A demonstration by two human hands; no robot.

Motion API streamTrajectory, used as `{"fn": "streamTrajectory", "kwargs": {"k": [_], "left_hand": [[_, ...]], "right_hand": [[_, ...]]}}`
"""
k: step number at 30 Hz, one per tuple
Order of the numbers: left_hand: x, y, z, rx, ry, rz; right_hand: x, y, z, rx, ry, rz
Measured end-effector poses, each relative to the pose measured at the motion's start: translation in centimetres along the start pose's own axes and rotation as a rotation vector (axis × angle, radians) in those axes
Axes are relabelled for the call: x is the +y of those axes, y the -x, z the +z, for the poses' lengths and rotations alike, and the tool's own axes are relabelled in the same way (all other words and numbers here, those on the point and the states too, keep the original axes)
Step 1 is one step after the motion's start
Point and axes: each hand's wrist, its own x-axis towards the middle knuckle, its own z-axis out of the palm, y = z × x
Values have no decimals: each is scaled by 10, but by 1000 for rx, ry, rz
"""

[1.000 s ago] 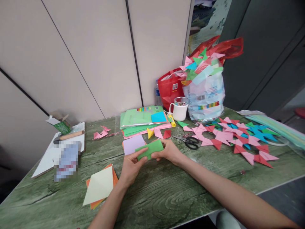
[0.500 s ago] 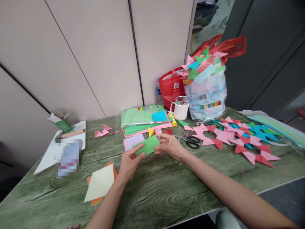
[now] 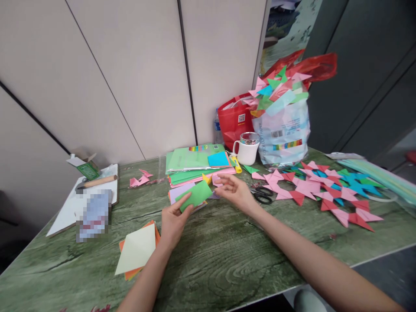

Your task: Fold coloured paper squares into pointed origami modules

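My left hand [image 3: 172, 221] pinches the near corner of a folded green paper [image 3: 195, 195] and holds it a little above the green wood-grain table [image 3: 227, 260]. My right hand [image 3: 234, 190] hovers just right of the paper with its fingers spread, holding nothing. Under the green paper lies a lilac sheet [image 3: 180, 191] on a small stack. Behind it sits a pile of coloured paper sheets [image 3: 195, 164].
Scissors [image 3: 262, 196] lie right of my right hand, by many folded pink, red and blue paper shapes [image 3: 325, 190]. A white mug [image 3: 248, 149], a red bag [image 3: 234, 119] and a plastic bag of folded pieces [image 3: 282, 121] stand behind. Yellow and orange sheets [image 3: 138, 250] lie near left.
My right hand has let go of the green paper and opened. The left hand has carried the paper slightly up and away over the lilac sheet.
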Motion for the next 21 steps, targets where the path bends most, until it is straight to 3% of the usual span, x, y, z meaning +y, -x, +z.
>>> {"fn": "streamTrajectory", "kwargs": {"k": [4,8,13,21], "left_hand": [[8,6,7,-16,-11,38],[10,12,14,-94,13,53],[8,13,16,-123,-19,54],[17,11,13,-85,45,20]], "right_hand": [[4,13,19,-135,-30,-12],[11,23,33,-105,36,-20],[13,23,32,-54,109,-21],[3,16,26,-146,-127,87]]}}
